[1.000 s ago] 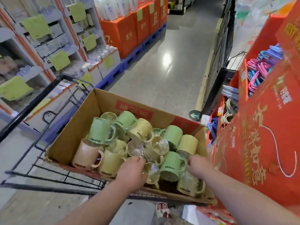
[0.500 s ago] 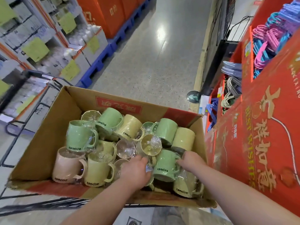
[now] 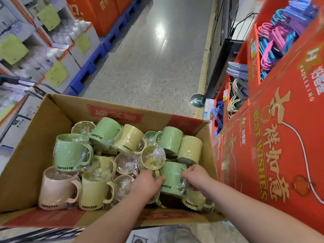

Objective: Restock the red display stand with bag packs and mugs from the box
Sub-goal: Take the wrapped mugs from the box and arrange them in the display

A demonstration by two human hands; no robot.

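Two hands close on one green mug, lower centre of the frame, because I judge the wrapped mugs lie too jumbled in the box to lift one-handed. My left hand curls round its left side, thumb across the wall; my right hand pinches its right side, the red display stand standing just beside, at right.
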